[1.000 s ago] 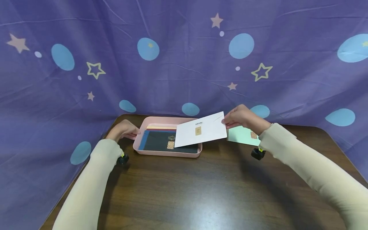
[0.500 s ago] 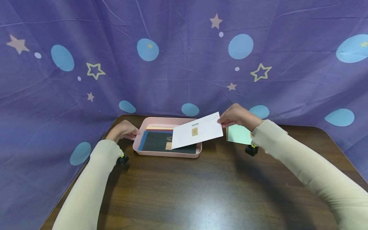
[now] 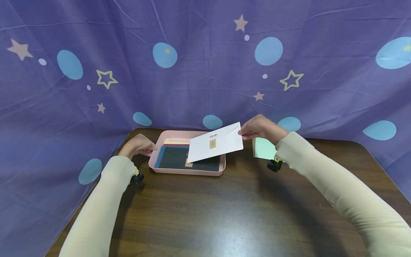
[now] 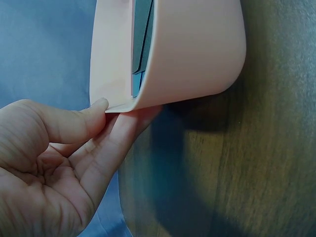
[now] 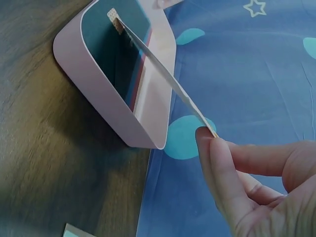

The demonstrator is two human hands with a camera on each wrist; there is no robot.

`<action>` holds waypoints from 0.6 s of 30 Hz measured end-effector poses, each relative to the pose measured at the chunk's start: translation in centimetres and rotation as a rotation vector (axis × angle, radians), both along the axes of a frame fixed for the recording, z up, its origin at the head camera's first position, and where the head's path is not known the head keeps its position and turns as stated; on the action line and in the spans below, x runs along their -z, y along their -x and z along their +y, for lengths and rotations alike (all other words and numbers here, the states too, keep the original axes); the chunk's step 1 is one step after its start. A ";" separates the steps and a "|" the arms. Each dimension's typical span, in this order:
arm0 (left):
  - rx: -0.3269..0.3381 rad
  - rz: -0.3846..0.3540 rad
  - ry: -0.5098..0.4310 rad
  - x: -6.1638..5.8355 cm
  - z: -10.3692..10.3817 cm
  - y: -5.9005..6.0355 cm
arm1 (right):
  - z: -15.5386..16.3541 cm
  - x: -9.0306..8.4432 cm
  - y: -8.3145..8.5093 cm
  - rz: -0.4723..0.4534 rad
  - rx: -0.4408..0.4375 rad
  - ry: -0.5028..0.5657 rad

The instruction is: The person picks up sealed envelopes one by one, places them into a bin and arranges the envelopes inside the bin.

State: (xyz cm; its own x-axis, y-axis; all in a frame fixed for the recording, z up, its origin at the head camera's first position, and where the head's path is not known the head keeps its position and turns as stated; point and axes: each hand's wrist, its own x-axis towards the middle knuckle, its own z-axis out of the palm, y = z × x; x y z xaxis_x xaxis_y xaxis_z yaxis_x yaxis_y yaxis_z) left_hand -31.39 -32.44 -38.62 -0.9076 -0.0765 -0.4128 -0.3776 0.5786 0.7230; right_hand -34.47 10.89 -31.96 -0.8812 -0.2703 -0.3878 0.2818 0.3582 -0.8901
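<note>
My right hand (image 3: 261,129) pinches the right edge of a white envelope (image 3: 221,146) between thumb and fingers. The envelope slants over the right part of a pink tray (image 3: 186,171), its far end lower than the held edge. Edge-on, the same envelope (image 5: 165,74) shows in the right wrist view. At the tray's left end my left hand (image 3: 139,145) grips the rim, thumb inside and fingers outside; the left wrist view shows this hand (image 4: 74,143) close up. Inside the tray lies a dark green envelope (image 3: 170,157) over blue, red and cream ones.
A mint green envelope (image 3: 264,148) lies on the brown table (image 3: 199,210) beneath the right wrist. Close behind the table hangs a purple curtain (image 3: 192,89) with stars and blue spots. Each wrist carries a small black camera (image 3: 274,165).
My right hand has moved left with the white envelope, bringing it farther over the tray. The left hand and the tray have stayed in place.
</note>
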 end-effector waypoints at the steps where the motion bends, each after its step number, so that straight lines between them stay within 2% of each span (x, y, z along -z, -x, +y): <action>1: -0.002 0.000 0.000 0.0 0.0 0.0 | -0.2 0.1 0.0 0.000 0.005 0.005; 18: -0.006 -0.003 -0.004 -0.1 0.1 -0.1 | -2.9 1.5 0.2 -0.032 0.072 0.016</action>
